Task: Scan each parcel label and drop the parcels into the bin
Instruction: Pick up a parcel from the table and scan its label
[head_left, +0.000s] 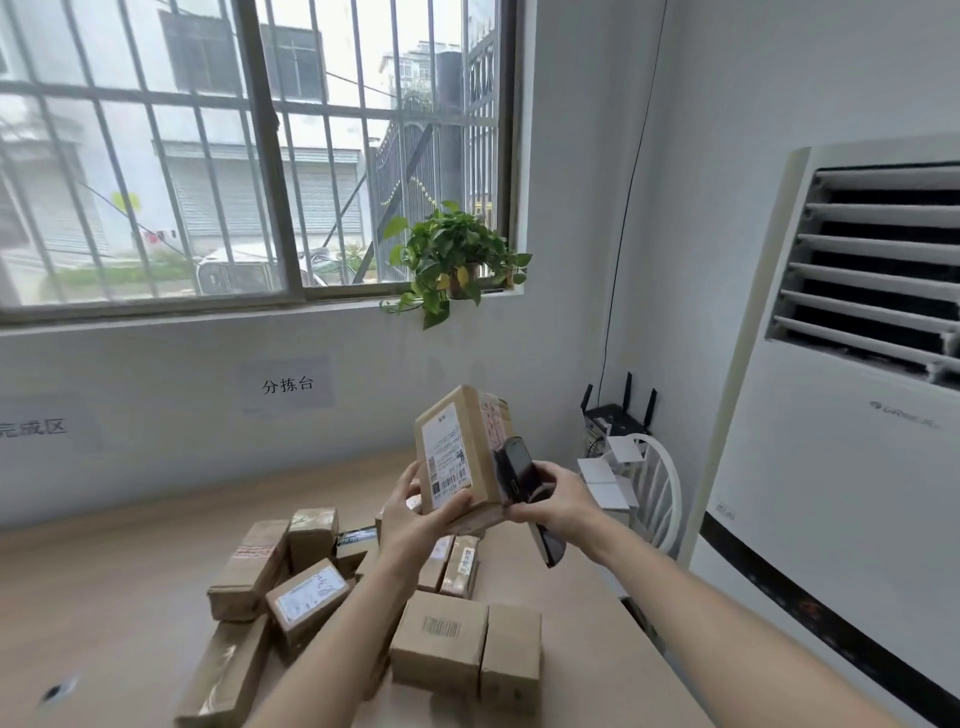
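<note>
My left hand (415, 512) grips a brown cardboard parcel (460, 452) from below and lifts it above the table, its white shipping label (445, 457) turned toward me. Just right of the parcel, my right hand (550, 499) holds a dark handheld scanner (522, 475), whose head almost touches the box's right side. Several more taped cardboard parcels (441, 639) lie heaped on the wooden table (104, 587) below my arms. No bin is in view.
A white standing air conditioner (841, 441) fills the right side. A white chair (657, 493) and a black router (618, 415) sit in the far right corner. A potted plant (457, 260) stands on the windowsill. Paper signs hang on the wall.
</note>
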